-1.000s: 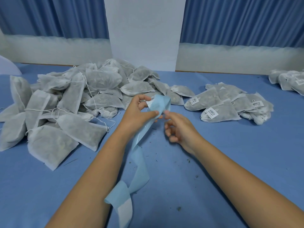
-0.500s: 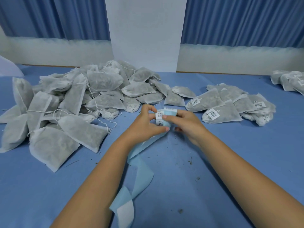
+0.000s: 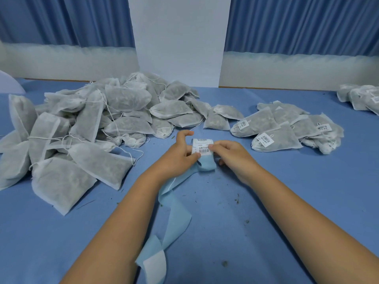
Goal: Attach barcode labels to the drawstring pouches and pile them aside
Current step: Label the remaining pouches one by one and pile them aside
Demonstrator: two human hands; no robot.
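Pinching with both hands, I hold the top end of the backing strip [image 3: 178, 210] between them. My left hand [image 3: 177, 154] grips the pale blue strip with the thumb pressed onto its face at the lower left corner of the barcode label [image 3: 202, 149]; the forefinger is lifted and curled above. My right hand [image 3: 231, 155] has its fingertips curled onto the label's right edge; its thumb is hidden behind, so I cannot tell how far the label is lifted. The label is white with black bars and a line of print, and the edge of a second one shows just above it on the strip. All this sits mid-scene, just above the table [image 3: 287, 201].

From my fingers the strip runs near, twisting between my forearms, and its loose end lies on the cloth with the white underside turned up.

Far left is a big heap of unlabelled pouches [image 3: 98, 128], grey-white mesh bags with thin drawstrings trailing, the nearest ones lying flat. Right of my hands, well apart from that heap, is the labelled pile [image 3: 287, 130], white barcode stickers showing on several. A few more labelled bags [image 3: 363, 97] lie at the far right edge. Dark flecks dot the blue cloth near my right forearm. Blue curtains [image 3: 297, 23] and a white panel [image 3: 180, 37] stand beyond the far edge.
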